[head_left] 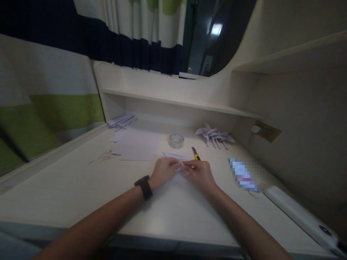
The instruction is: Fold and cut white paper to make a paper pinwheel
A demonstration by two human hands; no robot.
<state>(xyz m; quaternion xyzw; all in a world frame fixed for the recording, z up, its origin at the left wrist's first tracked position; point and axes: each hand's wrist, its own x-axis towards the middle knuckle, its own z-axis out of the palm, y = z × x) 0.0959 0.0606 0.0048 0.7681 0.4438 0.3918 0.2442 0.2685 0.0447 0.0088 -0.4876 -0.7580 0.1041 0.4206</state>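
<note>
I'm watching the left hand [164, 170] and right hand [201, 175] pinching a small white papery piece [181, 164], roughly midway between the pale table's [168, 216] front and back edges; a glossy tape ring [176, 142] is sitting farther back.

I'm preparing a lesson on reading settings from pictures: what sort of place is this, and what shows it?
Probably a study corner in a home or dormitory room: a pale desk with a built-in shelf, a colour-banded curtain beyond it, and a wall socket on the right.
</note>
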